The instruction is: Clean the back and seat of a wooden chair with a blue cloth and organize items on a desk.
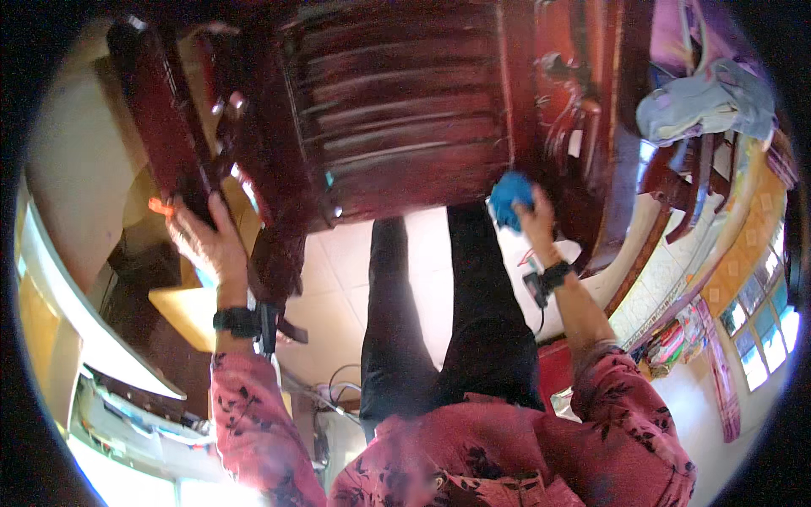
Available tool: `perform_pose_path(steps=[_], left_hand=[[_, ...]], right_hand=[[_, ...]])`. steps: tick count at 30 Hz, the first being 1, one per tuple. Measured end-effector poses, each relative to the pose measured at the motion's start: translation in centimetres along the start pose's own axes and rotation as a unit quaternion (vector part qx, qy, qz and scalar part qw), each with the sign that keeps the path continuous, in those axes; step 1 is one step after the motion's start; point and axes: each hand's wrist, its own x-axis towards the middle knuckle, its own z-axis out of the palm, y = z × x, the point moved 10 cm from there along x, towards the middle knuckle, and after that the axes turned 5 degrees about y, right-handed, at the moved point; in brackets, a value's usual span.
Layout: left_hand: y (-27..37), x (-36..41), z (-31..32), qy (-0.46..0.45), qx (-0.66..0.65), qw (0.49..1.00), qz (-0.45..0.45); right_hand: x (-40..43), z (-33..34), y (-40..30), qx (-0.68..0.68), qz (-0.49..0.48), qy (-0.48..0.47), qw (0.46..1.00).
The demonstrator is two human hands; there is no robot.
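My right hand [537,218] holds a bunched blue cloth [512,201] near the right front corner of a dark red, glossy wooden bench seat [412,127]. My left hand [209,241] rests on the front end of the wooden armrest [168,127] on the left, its fingers spread over the edge. A small orange object [161,206] shows at the fingertips of my left hand; whether I hold it cannot be told. Carved wood [564,101] stands at the seat's right side.
Grey-blue clothing [709,104] lies over dark wooden furniture at the right. A white-edged surface [95,329] curves along the left. Cables [342,386] lie on the tiled floor [329,272] near my legs. Folded colourful fabrics [675,345] are farther right.
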Motion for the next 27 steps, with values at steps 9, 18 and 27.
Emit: perform_pose_path(steps=[9, 18, 27], left_hand=[[0.0, 0.0, 0.0, 0.021, 0.013, 1.000, 0.012], [0.0, 0.3, 0.4, 0.012, 0.003, 1.000, 0.015], [-0.1, 0.0, 0.1, 0.021, -0.013, 1.000, 0.016]], right_hand=[[7.5, 10.9, -23.7, -0.137, -0.276, 0.124, 0.943], [-3.4, 23.1, -38.5, -0.121, -0.369, -0.045, 0.920], [-10.1, 22.6, -33.3, 0.001, -0.271, -0.376, 0.886]])
